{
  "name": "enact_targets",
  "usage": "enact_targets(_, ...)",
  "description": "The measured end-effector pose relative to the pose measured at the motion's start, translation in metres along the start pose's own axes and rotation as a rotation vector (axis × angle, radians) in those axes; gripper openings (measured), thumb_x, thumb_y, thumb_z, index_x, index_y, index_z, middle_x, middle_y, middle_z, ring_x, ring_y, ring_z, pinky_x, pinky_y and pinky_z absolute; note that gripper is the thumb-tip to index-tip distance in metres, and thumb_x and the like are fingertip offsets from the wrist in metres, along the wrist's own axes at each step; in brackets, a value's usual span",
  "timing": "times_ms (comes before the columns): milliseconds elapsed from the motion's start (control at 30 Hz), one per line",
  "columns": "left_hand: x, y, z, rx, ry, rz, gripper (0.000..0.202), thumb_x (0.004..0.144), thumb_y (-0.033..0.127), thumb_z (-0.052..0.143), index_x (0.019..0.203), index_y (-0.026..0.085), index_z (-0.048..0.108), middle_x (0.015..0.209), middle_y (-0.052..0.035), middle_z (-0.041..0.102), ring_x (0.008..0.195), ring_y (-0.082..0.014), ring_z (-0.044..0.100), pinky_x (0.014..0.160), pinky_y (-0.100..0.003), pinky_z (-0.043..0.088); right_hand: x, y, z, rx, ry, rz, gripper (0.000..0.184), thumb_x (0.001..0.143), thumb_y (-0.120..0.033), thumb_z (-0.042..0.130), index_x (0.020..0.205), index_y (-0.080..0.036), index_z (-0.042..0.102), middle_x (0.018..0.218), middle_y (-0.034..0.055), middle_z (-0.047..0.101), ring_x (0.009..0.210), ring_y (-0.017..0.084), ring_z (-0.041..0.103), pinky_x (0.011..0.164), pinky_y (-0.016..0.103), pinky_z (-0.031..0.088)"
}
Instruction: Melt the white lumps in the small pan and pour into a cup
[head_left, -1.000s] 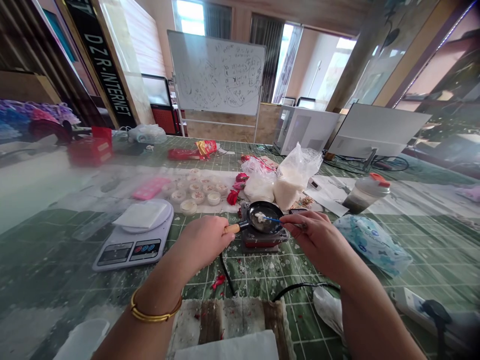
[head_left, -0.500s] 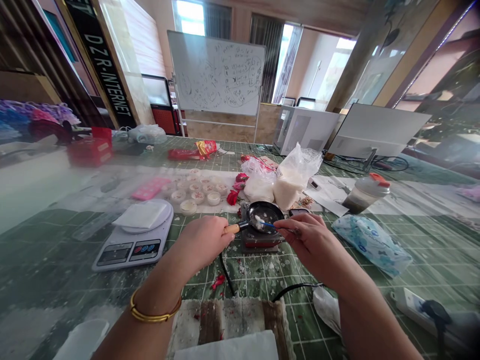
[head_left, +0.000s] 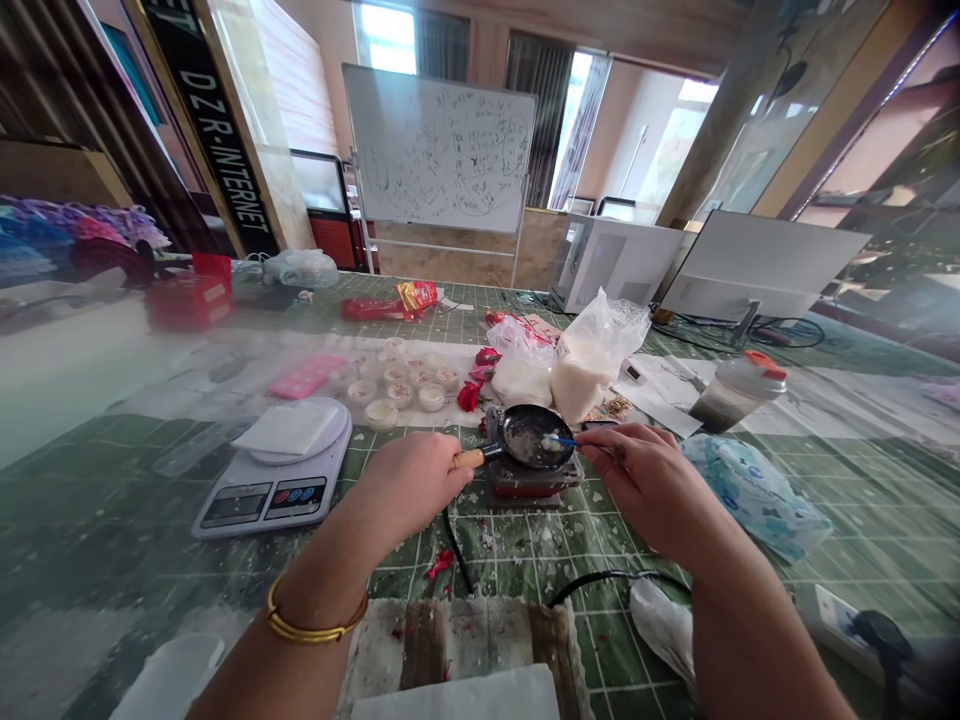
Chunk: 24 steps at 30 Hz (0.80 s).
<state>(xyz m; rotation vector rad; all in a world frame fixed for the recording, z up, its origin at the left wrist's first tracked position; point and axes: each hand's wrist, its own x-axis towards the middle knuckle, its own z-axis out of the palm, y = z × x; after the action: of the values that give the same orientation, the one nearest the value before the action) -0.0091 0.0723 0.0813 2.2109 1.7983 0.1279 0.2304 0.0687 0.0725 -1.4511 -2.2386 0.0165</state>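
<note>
My left hand (head_left: 417,478) is closed around the wooden handle of a small black frying pan (head_left: 522,432). The pan rests on a small electric hot plate (head_left: 526,491), tilted slightly. In my right hand (head_left: 651,478) a thin blue stick (head_left: 570,442) is pinched, its tip inside the pan at the right. White lumps (head_left: 551,441) lie at that tip, and the pan bottom around them looks wet. What the far end of the stick looks like is hidden by my fingers.
A kitchen scale (head_left: 274,490) with white paper is on the left. Behind stand several small cups (head_left: 382,414), red artificial roses (head_left: 470,396) and a bag of white granules (head_left: 589,365). To the right are a tissue pack (head_left: 757,495), a shaker bottle (head_left: 739,392) and a power strip (head_left: 832,620).
The stick tip and the white lumps have moved from the pan's left side to its right, and my right hand has shifted right. My left hand keeps its hold on the handle.
</note>
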Motion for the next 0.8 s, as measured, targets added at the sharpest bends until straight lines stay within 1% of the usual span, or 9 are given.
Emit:
enact_targets(133, -0.0008, 0.0001, 0.0001, 0.005, 0.005, -0.008, 0.024, 0.08, 0.034, 0.042, 0.061, 0.019, 0.043, 0.063, -0.0013, 0.056, 0.056, -0.0146, 0.048, 0.049, -0.028, 0.022, -0.0018, -0.003, -0.0002, 0.04, -0.043, -0.092, 0.027, 0.091, -0.03, 0.041, 0.104, -0.024, 0.063, 0.092, 0.0044, 0.068, 0.092, 0.019, 0.058, 0.086, 0.037, 0.04)
enact_targets(200, -0.0013, -0.0005, 0.0003, 0.002, 0.011, 0.0, 0.024, 0.08, 0.035, 0.042, 0.062, 0.019, 0.043, 0.063, -0.0012, 0.056, 0.056, -0.0146, 0.048, 0.049, -0.027, 0.022, -0.0005, -0.0026, 0.0015, 0.032, -0.045, -0.071, 0.027, 0.091, -0.029, 0.041, 0.106, -0.023, 0.063, 0.09, 0.0048, 0.068, 0.092, 0.02, 0.058, 0.088, 0.039, 0.039)
enact_targets(300, -0.0015, -0.0013, 0.0003, 0.006, 0.011, 0.004, 0.025, 0.08, 0.036, 0.041, 0.062, 0.019, 0.043, 0.063, -0.0012, 0.056, 0.056, -0.0146, 0.048, 0.048, -0.028, 0.022, -0.0009, -0.0001, -0.0003, -0.009, -0.027, -0.003, 0.026, 0.089, -0.029, 0.044, 0.102, -0.021, 0.065, 0.089, 0.0059, 0.069, 0.093, 0.022, 0.058, 0.09, 0.043, 0.037)
enact_targets(367, -0.0013, -0.0015, 0.0001, 0.011, 0.006, -0.003, 0.025, 0.08, 0.035, 0.041, 0.061, 0.019, 0.043, 0.063, -0.0014, 0.056, 0.055, -0.0146, 0.048, 0.048, -0.028, 0.022, -0.0035, -0.0009, -0.0035, 0.0, -0.041, -0.025, 0.025, 0.09, -0.031, 0.044, 0.1, -0.022, 0.065, 0.092, 0.0053, 0.068, 0.094, 0.021, 0.057, 0.089, 0.041, 0.038)
enact_targets(467, -0.0011, -0.0017, 0.0004, 0.003, 0.002, -0.012, 0.025, 0.08, 0.036, 0.041, 0.062, 0.019, 0.044, 0.063, -0.0012, 0.056, 0.055, -0.0148, 0.048, 0.048, -0.027, 0.023, -0.0047, -0.005, -0.0041, 0.059, -0.077, -0.104, 0.026, 0.091, -0.03, 0.042, 0.105, -0.023, 0.062, 0.093, 0.0035, 0.068, 0.094, 0.018, 0.057, 0.089, 0.038, 0.038)
enact_targets(567, -0.0011, -0.0019, 0.0011, -0.006, 0.011, 0.005, 0.025, 0.081, 0.037, 0.041, 0.062, 0.02, 0.044, 0.063, -0.0007, 0.056, 0.055, -0.0149, 0.048, 0.048, -0.027, 0.024, -0.0012, -0.005, -0.0009, 0.054, -0.063, -0.062, 0.026, 0.091, -0.028, 0.042, 0.106, -0.021, 0.062, 0.091, 0.0038, 0.068, 0.093, 0.019, 0.058, 0.091, 0.04, 0.036)
enact_targets(667, -0.0012, -0.0015, 0.0012, -0.001, 0.01, 0.012, 0.025, 0.081, 0.036, 0.041, 0.062, 0.02, 0.044, 0.062, -0.0007, 0.055, 0.055, -0.0147, 0.048, 0.048, -0.027, 0.023, -0.0009, -0.0022, -0.0019, 0.005, -0.03, -0.02, 0.024, 0.09, -0.028, 0.043, 0.1, -0.02, 0.063, 0.091, 0.0046, 0.069, 0.092, 0.02, 0.058, 0.091, 0.042, 0.036)
enact_targets(800, -0.0011, -0.001, 0.001, 0.001, 0.004, -0.006, 0.024, 0.08, 0.036, 0.042, 0.063, 0.02, 0.046, 0.063, -0.0011, 0.057, 0.056, -0.015, 0.049, 0.048, -0.027, 0.023, -0.0035, -0.0049, -0.0025, 0.035, -0.045, -0.108, 0.024, 0.091, -0.029, 0.041, 0.102, -0.021, 0.062, 0.091, 0.0034, 0.068, 0.092, 0.018, 0.058, 0.089, 0.037, 0.038)
